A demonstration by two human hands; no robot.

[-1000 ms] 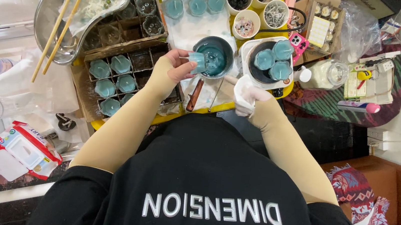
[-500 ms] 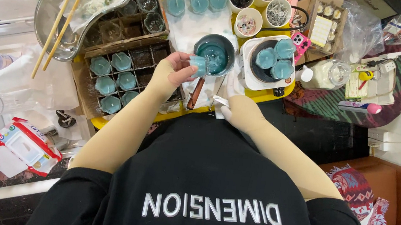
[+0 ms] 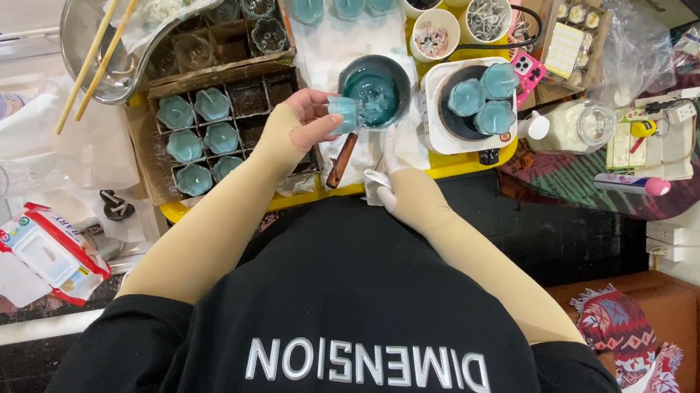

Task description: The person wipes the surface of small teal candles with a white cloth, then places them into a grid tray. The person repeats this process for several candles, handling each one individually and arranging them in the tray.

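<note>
My left hand (image 3: 301, 125) holds a small teal cup (image 3: 344, 113) tilted at the rim of a dark teal bowl (image 3: 376, 94) of teal liquid. The bowl's brown wooden handle (image 3: 342, 159) points toward me. My right hand (image 3: 403, 192) rests at the near edge of the yellow table (image 3: 459, 161), just right of the handle, closed on a white tissue (image 3: 374, 182). Both arms wear beige sleeves.
A cardboard divider box (image 3: 243, 96) left of the bowl holds several teal-filled cups. To the right, a black pan (image 3: 475, 101) holds three more. A metal basin (image 3: 138, 14) with chopsticks is at far left, small white cups (image 3: 487, 14) and a jar (image 3: 582, 126) behind, a tissue pack (image 3: 54, 251) lower left.
My right hand has drawn back from beside the bowl to the table's near edge with the tissue. My left hand keeps the teal cup by the bowl.
</note>
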